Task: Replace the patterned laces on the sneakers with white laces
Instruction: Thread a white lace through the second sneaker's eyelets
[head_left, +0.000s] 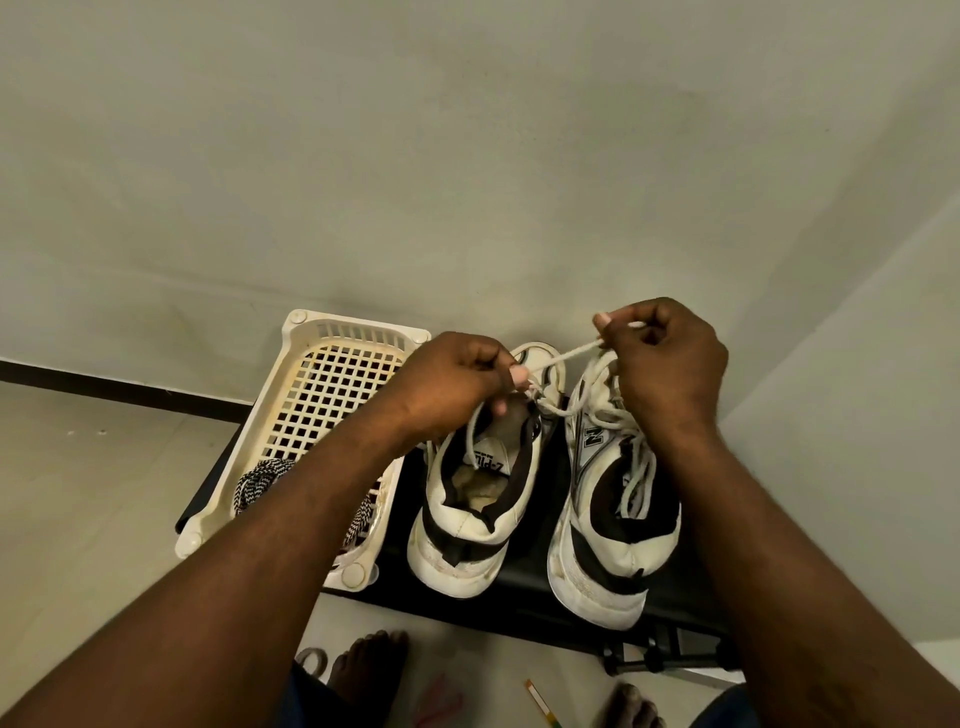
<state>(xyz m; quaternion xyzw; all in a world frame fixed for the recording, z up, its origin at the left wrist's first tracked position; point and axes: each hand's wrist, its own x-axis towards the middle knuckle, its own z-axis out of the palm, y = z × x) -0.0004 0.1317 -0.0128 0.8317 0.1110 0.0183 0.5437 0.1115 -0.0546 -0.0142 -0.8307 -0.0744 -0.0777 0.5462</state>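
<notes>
Two forearms (291, 519) reach forward to the white lace (566, 356), which is stretched almost straight between the hands. Its long axis goes from left to right and a little away from the person. The left hand (457, 379) pinches it with curled fingers (519, 373) directly above the front of the left sneaker (467, 519), so this hand is nearer to the eyelets. The right hand (670, 358) has its fingers (605, 321) closed on the other part, above the right sneaker (613, 545), which seems already laced in white. Both sneakers stand on the black tabletop (519, 587). Patterned laces (260, 478) lie in the basket (306, 332) just beside them, on the left.
</notes>
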